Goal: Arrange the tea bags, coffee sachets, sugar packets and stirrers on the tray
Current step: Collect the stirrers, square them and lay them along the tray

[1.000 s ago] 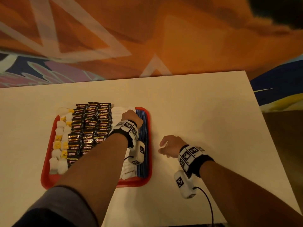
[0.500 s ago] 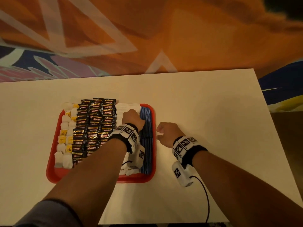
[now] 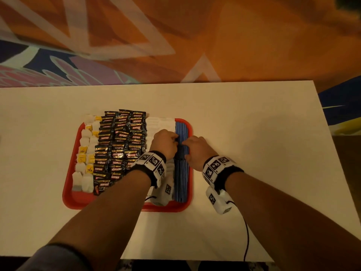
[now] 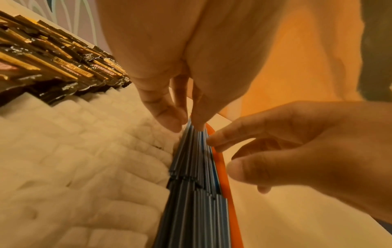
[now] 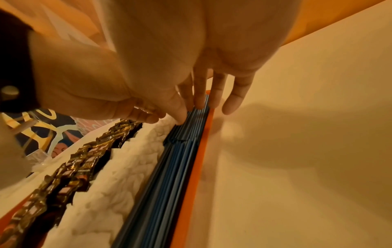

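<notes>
Stirrers (image 3: 181,173), a dense row of blue sticks, run near to far along the right edge of a red tray (image 3: 82,202) on a white table (image 3: 254,143), packed beside a column of white sugar packets (image 3: 159,122). Nearest the camera, two forearms with marker-covered wrist bands reach over the tray's near rim. Midway up the row, the left hand (image 3: 165,142) comes down on the stirrers from the sugar side, thumb and fingertips touching their tops in the left wrist view, where it appears to pinch or press a few of them; the pictures do not settle whether anything is truly clamped. The right hand (image 3: 196,148) meets the same row from the tray's right rim, its fingers (image 5: 199,100) extended and resting on the sticks, gripping nothing that shows. Farther left lie the black coffee sachets (image 3: 121,141) in overlapping columns, then the tea bags (image 3: 86,153) with yellow tags along the left edge. By the look of it the tray is almost fully arranged and the hands are squaring the last row. The risk lies there: a hard sideways squeeze could buckle the tightly packed sticks upward, spill them over the low rim onto the table, or shove them into the sugar packets and upset that column.
</notes>
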